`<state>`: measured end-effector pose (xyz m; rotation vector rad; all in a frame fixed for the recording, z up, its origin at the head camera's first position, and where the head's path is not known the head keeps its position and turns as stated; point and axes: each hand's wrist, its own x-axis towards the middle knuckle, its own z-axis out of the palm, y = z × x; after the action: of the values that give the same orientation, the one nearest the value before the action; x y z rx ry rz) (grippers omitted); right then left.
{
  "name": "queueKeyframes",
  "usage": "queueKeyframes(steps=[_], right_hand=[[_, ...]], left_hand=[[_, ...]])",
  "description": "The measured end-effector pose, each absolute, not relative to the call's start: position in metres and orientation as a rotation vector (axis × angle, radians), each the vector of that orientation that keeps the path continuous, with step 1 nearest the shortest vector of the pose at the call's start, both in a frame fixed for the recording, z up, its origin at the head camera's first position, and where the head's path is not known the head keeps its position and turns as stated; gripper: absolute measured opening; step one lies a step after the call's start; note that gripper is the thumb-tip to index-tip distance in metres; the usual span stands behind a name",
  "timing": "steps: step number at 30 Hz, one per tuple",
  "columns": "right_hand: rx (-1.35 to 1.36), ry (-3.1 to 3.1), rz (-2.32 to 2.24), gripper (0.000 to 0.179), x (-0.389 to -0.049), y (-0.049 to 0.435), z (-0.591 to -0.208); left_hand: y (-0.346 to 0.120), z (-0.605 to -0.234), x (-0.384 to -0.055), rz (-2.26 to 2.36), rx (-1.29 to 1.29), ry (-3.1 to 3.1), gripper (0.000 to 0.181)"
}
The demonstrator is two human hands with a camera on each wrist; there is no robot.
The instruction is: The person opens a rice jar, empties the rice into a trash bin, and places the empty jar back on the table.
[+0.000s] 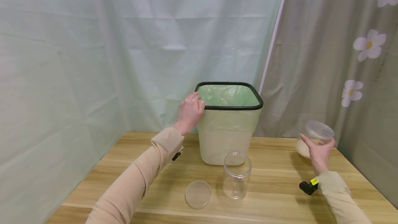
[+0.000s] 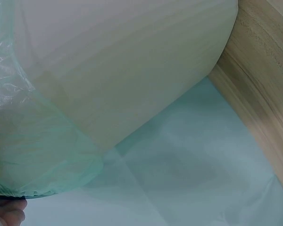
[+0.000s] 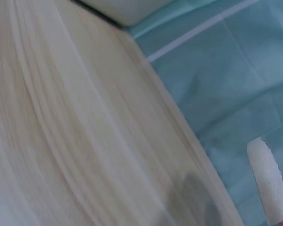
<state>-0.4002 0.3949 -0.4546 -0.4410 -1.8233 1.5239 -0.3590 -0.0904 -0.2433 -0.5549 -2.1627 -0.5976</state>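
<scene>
In the head view, my left hand (image 1: 190, 111) grips the dark rim (image 1: 233, 108) of a cream trash bin (image 1: 225, 137) at its left corner. A pale green bag (image 1: 230, 94) lines the bin and folds over its outside. At the right, my right hand (image 1: 320, 151) holds a clear jar (image 1: 319, 130) tilted above the table, with white contents (image 1: 302, 148) gathered at its lower left. Those white contents (image 3: 268, 181) look grainy in the right wrist view. Only fingers (image 2: 12, 212) of the left hand show under the rim in the left wrist view.
A second clear jar (image 1: 237, 175) stands upright in front of the bin. Left of it, a round clear lid (image 1: 198, 194) lies flat on the wooden table (image 1: 273, 189). Curtains (image 1: 186, 44) hang behind and at both sides.
</scene>
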Motion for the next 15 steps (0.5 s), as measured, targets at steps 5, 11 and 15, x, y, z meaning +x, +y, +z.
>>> queueKeyframes(steps=[5,11,15], right_hand=[[-0.405,-1.819,1.545,0.105,-0.409,0.395,-0.455],[-0.324,-1.774,1.567,0.104,-0.415,0.393,-0.451],[-0.290,-1.784,1.544,0.104,-0.412,0.388,-0.445]], left_hand=[[-0.090,-0.243,-0.358,-0.601,-0.549,-2.171,0.034],[-0.090,-0.242,-0.358,-0.601,-0.550,-2.164,0.034],[-0.090,-0.242,-0.358,-0.599,-0.550,-2.166,0.037]])
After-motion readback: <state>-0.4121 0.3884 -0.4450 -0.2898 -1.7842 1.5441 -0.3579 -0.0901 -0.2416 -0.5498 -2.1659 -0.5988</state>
